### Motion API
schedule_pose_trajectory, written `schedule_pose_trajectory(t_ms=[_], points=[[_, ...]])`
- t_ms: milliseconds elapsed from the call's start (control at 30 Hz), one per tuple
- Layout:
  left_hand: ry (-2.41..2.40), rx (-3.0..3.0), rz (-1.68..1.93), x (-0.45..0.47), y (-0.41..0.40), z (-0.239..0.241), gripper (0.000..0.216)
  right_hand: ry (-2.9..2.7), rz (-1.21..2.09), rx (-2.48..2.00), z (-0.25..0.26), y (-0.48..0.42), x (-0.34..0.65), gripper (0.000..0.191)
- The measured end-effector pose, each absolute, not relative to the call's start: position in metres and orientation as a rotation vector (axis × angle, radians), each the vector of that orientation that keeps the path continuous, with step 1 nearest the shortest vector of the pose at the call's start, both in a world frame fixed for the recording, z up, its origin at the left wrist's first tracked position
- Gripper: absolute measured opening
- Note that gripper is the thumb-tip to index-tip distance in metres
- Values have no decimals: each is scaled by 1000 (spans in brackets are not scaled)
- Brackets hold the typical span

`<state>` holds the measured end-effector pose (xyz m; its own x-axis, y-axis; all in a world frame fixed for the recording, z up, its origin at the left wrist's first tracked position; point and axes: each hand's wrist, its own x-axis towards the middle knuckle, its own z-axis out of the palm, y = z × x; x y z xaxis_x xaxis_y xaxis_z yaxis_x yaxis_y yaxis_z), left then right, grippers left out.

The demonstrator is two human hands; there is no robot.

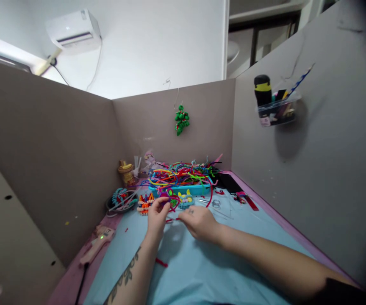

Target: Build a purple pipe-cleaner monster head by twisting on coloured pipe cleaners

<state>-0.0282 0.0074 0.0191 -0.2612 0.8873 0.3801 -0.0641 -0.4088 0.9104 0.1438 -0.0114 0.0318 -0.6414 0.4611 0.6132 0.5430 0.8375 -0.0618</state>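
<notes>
My left hand is raised over the light blue mat, its fingers pinched on a purple pipe-cleaner piece. My right hand lies close beside it, fingers curled on a red pipe cleaner that loops up toward the tray. Small finished pipe-cleaner figures, orange and yellow-blue, stand just beyond my hands.
A teal tray piled with coloured pipe cleaners sits at the back. Scissors lie right of it. A glue gun rests at the left edge. Grey partition walls enclose the desk; a holder with pens hangs right, a green ornament behind.
</notes>
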Motion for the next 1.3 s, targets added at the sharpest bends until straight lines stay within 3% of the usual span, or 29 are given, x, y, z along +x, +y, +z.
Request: schedule_pose_trajectory(t_ms=[233, 433, 633, 900, 1300], points=[[1041, 1411, 1507, -21, 8, 6, 27, -1951, 269, -829, 16, 19, 159, 19], [987, 1429, 1425, -18, 5, 10, 40, -1911, 353, -786, 17, 19, 160, 11], [919, 1441, 1378, -16, 4, 11, 46, -1950, 520, -765, 11, 24, 159, 19], [956, 1558, 1402, -20, 6, 8, 55, -1810, 1021, -893, 7, 28, 154, 15], [921, 1405, 1338, -22, 9, 9, 55, -1908, 654, -912, 9, 36, 159, 19]])
